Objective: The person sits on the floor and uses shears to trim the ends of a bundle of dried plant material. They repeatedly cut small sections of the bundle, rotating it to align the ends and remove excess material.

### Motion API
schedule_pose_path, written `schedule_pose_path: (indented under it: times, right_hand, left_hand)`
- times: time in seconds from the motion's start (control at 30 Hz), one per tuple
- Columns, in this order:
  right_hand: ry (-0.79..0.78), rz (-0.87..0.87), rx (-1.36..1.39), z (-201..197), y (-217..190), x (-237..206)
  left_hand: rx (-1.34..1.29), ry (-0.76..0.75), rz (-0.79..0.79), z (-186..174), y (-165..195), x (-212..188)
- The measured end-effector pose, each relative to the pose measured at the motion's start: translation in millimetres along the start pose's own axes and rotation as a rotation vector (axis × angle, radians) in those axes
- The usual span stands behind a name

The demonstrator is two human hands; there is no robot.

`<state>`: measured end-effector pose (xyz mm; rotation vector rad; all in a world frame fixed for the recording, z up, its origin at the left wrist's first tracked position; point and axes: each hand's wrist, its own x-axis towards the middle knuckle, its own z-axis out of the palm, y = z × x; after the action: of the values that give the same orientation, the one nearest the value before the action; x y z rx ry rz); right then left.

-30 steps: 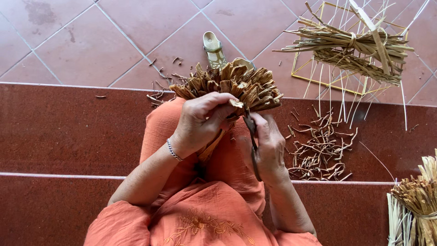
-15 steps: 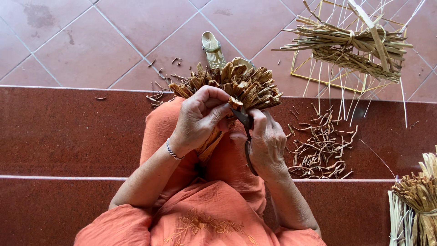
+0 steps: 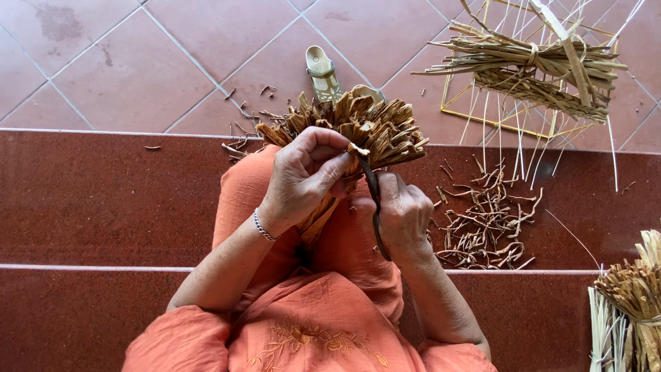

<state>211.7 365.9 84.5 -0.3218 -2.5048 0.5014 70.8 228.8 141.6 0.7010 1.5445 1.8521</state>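
Dried-leaf bundle (image 3: 358, 127) at the centre of view, raised above the lap over an orange garment (image 3: 310, 324); tan and brown strips flat and papery, fanned outward at the top in a ragged crown, gathered tight lower down; left hand (image 3: 303, 176) clamped round the gathered neck, fingers curled closed, thumb pressed near a folded strip; silver bracelet (image 3: 261, 226) at that wrist; right hand (image 3: 403, 217) just beside, closed on a dark narrow strip (image 3: 374, 207) running from the bundle's edge down past the palm. Seated on a dark red polished step (image 3: 103, 200); bare step surface wide open to the left, right side crowded by a heap of curled trimmings (image 3: 485, 227) near the right hand; another tied sheaf (image 3: 630, 303) at the lower right corner. Beyond the step edge, reddish floor tiles (image 3: 138, 55) with scattered scraps; pale sandal (image 3: 322, 72) just behind the bundle; farther right, a yellow wire frame (image 3: 475, 114) carrying a tied bunch of long pale leaves (image 3: 530, 62).
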Motion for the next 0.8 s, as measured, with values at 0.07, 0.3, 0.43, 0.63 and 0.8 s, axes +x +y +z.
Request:
schedule_pose_path:
  times: [0.07, 0.3, 0.43, 0.63, 0.8]
  right_hand:
    - [0.1, -0.083, -0.043, -2, -2, 5]
    - [0.098, -0.057, 0.03, -8, -12, 7]
    - [0.044, 0.014, 0.168, -4, -4, 1]
    - [-0.293, 0.308, 0.669, -20, 14, 3]
    - [-0.339, 0.47, 0.795, -27, 11, 11]
  left_hand:
    - [-0.062, -0.018, -0.029, 1, 0, 0]
    - [-0.066, -0.056, -0.012, 1, -4, -3]
    - [-0.021, -0.006, 0.045, 4, 0, -4]
    - [0.57, 0.033, 0.429, 8, 20, -15]
    - [1.048, 0.081, 0.6, 10, 24, -16]
